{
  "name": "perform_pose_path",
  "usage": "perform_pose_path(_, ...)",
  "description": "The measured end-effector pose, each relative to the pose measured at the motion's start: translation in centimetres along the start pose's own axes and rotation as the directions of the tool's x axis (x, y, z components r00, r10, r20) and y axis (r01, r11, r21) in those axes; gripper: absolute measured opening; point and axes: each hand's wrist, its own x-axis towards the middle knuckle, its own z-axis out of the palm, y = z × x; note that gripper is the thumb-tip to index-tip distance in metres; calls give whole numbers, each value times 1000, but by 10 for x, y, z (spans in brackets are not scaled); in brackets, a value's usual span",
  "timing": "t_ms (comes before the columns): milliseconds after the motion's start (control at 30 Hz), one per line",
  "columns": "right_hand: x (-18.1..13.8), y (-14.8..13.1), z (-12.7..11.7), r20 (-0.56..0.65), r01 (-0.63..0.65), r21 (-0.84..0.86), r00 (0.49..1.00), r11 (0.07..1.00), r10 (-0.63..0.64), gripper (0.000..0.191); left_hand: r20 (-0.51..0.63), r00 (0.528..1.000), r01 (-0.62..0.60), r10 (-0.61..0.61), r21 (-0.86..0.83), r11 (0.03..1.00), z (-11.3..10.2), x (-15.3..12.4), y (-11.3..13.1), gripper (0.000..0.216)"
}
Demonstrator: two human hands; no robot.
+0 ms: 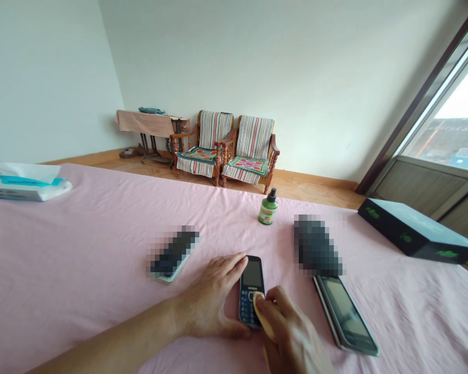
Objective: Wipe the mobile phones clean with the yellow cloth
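Nearer us than the bottle point(267, 212), the phone point(251, 289) is lying face-up, its long axis running away from us, screen end pointing bottleward. Our left fingers point(236, 269) are gripping its left side; our right fingers point(272, 311) are pressing a beige piece point(263, 324) onto its keypad.

Pink cloth point(101, 244) carries phones point(252, 272), tissues point(27, 189), a bottle point(268, 210), a box point(417, 231).

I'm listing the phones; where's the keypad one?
In the head view, the keypad phone lies low, slightly right, on the pink cloth between left hand and right hand.
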Motion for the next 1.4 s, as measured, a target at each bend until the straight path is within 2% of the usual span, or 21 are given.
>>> perform_pose_path(133,5,-1,1,-11,12,-36,1000,999,-12,49,-6,1000,2,-2,-3,1000,0,0,1,106)
perform_pose_path(300,4,-5,-2,-9,57,3,998,998,-57,32,-8,1000,1,-1,-17,1000,0,0,1,107)
perform_pose_path(467,6,-4,-1,-12,13,-14,1000,1000,-13,39,-18,1000,-9,9,-7,1000,0,0,2,107)
perform_pose_path(633,12,-6,0,-61,71,-43,995,997,-73,27,9,1000,7,-7,29,1000,-3,2,5,109)
perform_pose_path(833,13,-2,-8,-81,-33,-22,996,999,31,24,12,1000,-3,3,40,999,-2,1,4,110)
perform_pose_path(1033,16,-9,-7,-36,41,12,999,999,-40,24,-31,999,-9,9,3,1000,1,0,2,108)
perform_pose_path(1233,18,-8,-6,-63,-11,8,998,1000,12,21,-39,999,-27,27,6,1000,3,0,0,107)
perform_pose_path(1400,19,-13,-9,-26,40,27,999,999,-40,25,-39,999,-8,8,0,1000,1,0,2,106)
